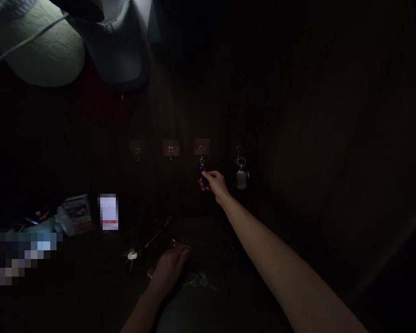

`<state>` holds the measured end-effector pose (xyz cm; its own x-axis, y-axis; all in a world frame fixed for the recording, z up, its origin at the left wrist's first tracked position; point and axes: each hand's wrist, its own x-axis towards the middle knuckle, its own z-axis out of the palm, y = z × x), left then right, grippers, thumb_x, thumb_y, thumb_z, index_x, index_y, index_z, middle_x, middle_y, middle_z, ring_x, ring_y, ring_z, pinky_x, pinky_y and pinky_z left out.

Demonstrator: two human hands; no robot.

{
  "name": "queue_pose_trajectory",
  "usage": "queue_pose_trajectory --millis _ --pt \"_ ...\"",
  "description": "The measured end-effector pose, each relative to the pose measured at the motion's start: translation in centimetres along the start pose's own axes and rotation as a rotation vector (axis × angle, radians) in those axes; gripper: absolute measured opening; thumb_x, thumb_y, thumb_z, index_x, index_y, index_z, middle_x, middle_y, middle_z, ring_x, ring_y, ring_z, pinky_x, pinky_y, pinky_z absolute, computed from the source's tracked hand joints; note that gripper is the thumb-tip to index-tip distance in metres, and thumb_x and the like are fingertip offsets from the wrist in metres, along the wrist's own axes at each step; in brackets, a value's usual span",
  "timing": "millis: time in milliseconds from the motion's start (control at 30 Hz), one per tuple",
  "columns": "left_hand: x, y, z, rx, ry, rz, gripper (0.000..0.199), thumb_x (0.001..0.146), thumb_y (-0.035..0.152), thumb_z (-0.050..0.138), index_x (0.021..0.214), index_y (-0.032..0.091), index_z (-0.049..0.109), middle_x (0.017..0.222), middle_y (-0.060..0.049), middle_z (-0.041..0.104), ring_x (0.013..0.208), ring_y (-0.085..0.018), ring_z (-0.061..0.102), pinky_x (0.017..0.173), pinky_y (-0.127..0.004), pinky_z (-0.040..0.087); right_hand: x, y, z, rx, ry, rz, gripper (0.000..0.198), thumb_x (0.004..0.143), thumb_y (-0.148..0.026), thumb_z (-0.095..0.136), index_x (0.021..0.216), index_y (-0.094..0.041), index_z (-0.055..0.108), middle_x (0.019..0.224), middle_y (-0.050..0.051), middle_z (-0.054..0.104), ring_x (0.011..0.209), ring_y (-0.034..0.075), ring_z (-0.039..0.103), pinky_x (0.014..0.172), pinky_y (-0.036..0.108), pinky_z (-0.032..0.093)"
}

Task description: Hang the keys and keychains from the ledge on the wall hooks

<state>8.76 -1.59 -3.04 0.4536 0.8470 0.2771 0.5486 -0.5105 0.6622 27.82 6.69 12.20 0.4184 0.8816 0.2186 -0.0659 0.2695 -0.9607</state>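
Observation:
My right hand [215, 182] pinches a blue keychain [204, 175] by its upper part, with a reddish-pink piece showing below the fingers. The keychain's metal ring reaches up to a small wall hook [201, 148]; in this dim light I cannot tell whether it hangs fully on it. Low on the dark tabletop lies my left hand [169, 270], its fingers curled down and mostly hidden. Bits of yellow show beside it. A bunch of keys [132, 255] lies to its left, and another bunch of keys [198, 279] to its right.
Right of my right hand, a pale keychain [241, 178] hangs from a hook. Two more wall hooks [171, 149] are on the left. A small box [78, 213] and a blurred white card [108, 212] stand at the left. Caps [116, 55] hang above.

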Motion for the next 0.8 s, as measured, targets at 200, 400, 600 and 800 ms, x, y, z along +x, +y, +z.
queue_pose_trajectory --millis 200,400,600,800 --pt "0.0 -0.1 0.1 0.0 0.003 -0.016 0.035 0.089 0.042 0.031 0.084 0.023 0.059 0.083 -0.002 0.067 0.078 -0.016 0.062 0.07 -0.025 0.042 -0.9 1.6 -1.3 -0.011 -0.071 0.06 0.008 0.077 -0.019 0.06 0.084 -0.018 0.056 0.068 -0.001 0.069 0.056 0.009 0.064 0.047 0.015 0.043" --pt "0.0 -0.1 0.1 0.018 -0.008 -0.019 0.037 0.089 0.044 0.03 0.088 0.023 0.061 0.084 -0.002 0.068 0.08 -0.017 0.062 0.074 -0.025 0.043 -2.2 2.8 -3.0 -0.033 -0.126 0.091 0.007 0.076 -0.017 0.059 0.083 -0.018 0.061 0.076 0.002 0.071 0.066 0.01 0.067 0.054 0.017 0.046" --pt "0.1 -0.5 0.3 -0.003 0.0 -0.034 0.037 0.088 0.045 0.032 0.093 0.024 0.063 0.089 -0.002 0.069 0.085 -0.017 0.063 0.076 -0.026 0.044 -3.2 4.4 -6.0 -0.075 -0.117 0.118 0.009 0.077 -0.016 0.055 0.083 -0.018 0.062 0.075 0.003 0.071 0.065 0.01 0.066 0.056 0.018 0.046" --pt "-0.1 -0.4 0.3 0.029 0.003 -0.04 0.038 0.088 0.044 0.032 0.098 0.023 0.062 0.095 -0.003 0.068 0.092 -0.019 0.062 0.08 -0.028 0.044 -4.3 6.5 -9.2 -0.141 -0.088 0.122 0.009 0.073 -0.019 0.057 0.079 -0.018 0.063 0.071 0.002 0.07 0.064 0.01 0.065 0.054 0.018 0.044"
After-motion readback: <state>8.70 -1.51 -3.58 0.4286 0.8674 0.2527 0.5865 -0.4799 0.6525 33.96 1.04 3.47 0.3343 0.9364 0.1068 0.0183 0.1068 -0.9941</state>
